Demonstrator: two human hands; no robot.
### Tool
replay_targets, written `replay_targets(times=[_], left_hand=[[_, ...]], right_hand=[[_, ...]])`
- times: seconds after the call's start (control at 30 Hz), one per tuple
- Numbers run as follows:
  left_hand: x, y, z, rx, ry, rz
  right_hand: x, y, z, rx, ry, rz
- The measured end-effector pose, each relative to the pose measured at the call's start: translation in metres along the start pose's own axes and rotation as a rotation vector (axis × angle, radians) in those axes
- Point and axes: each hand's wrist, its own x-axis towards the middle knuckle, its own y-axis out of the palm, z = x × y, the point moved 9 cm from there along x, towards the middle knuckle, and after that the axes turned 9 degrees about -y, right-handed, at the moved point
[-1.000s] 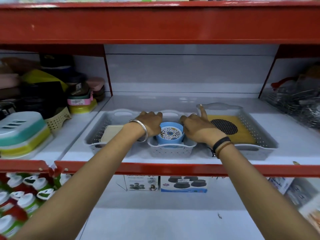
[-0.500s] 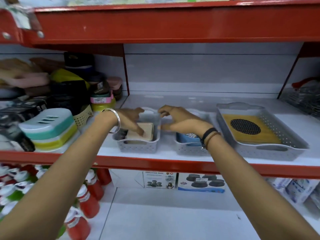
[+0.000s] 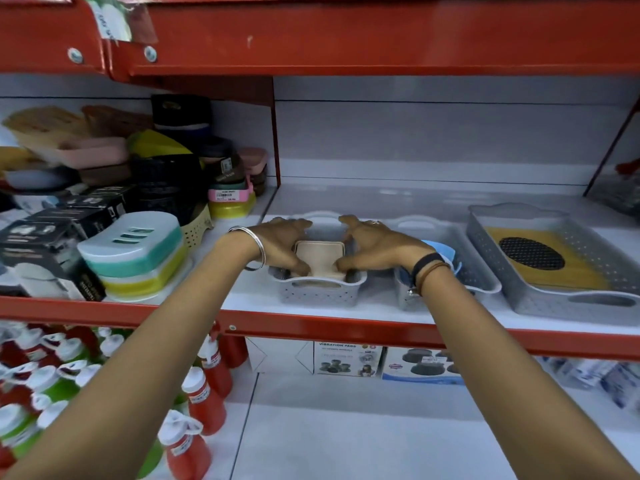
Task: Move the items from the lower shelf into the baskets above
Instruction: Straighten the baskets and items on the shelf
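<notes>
Three grey perforated baskets stand on the white shelf. In the left basket (image 3: 320, 294) lies a beige square item (image 3: 320, 256). My left hand (image 3: 282, 245) presses on its left side and my right hand (image 3: 375, 245) on its right side, fingers curled around it. The middle basket (image 3: 479, 271) holds a blue round item (image 3: 440, 249), mostly hidden behind my right wrist. The large right basket (image 3: 568, 299) holds a yellow board with a black mesh oval (image 3: 531, 252).
Stacked soap cases (image 3: 135, 256), black boxes and plastic tubs crowd the shelf to the left. A red shelf edge (image 3: 346, 329) runs below the baskets. On the lower shelf stand red and green bottles (image 3: 204, 400) and boxes of vibration pads (image 3: 348, 358).
Both hands moved left from the middle basket with the blue item to the left basket and closed onto the beige item. The view shifted left.
</notes>
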Motion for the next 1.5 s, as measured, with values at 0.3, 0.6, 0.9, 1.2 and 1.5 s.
replay_targets(times=[0.3,0.6,0.9,1.2,1.5], left_hand=[[-0.005,-0.01,-0.006,0.119,-0.058,-0.205],[-0.048,-0.039,-0.024,-0.11,0.025,-0.207],[-0.087,0.001,-0.054,-0.053,0.146,0.166],[-0.111,0.008,-0.052,-0.059,0.081,0.199],[-0.131,-0.016,-0.178,-0.201,0.33,-0.249]], right_hand=[[0.004,0.003,0.004,-0.181,0.018,-0.019],[-0.058,-0.054,-0.006,-0.134,0.131,-0.228],[-0.115,-0.017,-0.02,-0.124,0.124,0.225],[-0.138,-0.011,-0.011,-0.043,0.099,0.148],[-0.225,-0.088,-0.091,0.026,0.204,-0.466]])
